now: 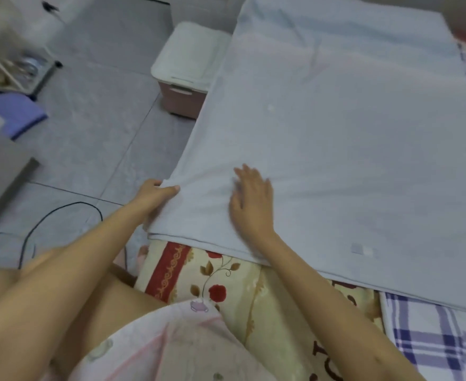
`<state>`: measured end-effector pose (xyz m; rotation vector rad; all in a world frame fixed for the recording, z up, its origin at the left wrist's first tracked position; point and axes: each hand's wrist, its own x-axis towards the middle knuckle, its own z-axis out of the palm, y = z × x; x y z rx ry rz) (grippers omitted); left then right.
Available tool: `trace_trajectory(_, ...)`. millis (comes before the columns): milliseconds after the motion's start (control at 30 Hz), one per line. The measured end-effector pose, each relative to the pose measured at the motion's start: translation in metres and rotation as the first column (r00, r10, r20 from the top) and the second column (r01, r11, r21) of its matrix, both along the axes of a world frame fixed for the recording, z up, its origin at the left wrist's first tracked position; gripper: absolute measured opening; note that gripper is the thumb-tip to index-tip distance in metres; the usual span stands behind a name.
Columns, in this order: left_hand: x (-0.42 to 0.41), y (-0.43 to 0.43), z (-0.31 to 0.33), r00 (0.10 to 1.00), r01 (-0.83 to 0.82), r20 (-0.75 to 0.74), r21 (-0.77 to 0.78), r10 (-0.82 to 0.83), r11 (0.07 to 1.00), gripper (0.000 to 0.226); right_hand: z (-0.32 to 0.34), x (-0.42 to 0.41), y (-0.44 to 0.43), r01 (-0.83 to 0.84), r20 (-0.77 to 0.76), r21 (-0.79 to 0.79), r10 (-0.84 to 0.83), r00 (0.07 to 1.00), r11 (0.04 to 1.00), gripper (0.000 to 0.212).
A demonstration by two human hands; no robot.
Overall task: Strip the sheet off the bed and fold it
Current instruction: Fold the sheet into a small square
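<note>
Pale blue sheet [336, 138] lies flat, folded, long axis toward 1 o'clock, left hand [157, 195] pinches its near corner, right hand [251, 199] presses flat with spread fingers

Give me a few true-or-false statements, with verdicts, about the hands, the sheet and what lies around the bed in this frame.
1. The left hand grips the near left edge of the light blue sheet. True.
2. The right hand holds a fold of the sheet up in the air. False: it lies flat on the sheet, fingers straight.
3. The sheet is bunched in a heap on the floor. False: it lies spread flat on the bed.
4. A storage box with a white lid stands on the floor beside the bed. True.
5. A black cable lies on the floor tiles. True.
</note>
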<state>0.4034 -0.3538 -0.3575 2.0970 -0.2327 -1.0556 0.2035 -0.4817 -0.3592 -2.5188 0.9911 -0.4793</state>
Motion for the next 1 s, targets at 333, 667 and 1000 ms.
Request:
trace_trajectory(333,0.082,-0.117,-0.022,0.922,-0.088,-0.388,-0.246,-0.015,0.965,0.025,-0.026,0.025,-0.015,0.366,-0.108,-0.025,-0.367,0.924,0.93,0.047)
trace_trajectory(667,0.117,-0.142,-0.017,0.953,0.235,-0.121,-0.273,-0.276,0.933,0.039,-0.017,0.035,-0.025,0.35,-0.33,0.024,-0.323,0.887,0.937,0.058)
trace_trajectory(1000,0.146,-0.164,-0.006,0.915,0.263,-0.281,-0.128,-0.29,0.956,0.047,-0.002,0.056,0.024,0.893,-0.539,0.111,-0.729,0.423,0.436,0.075)
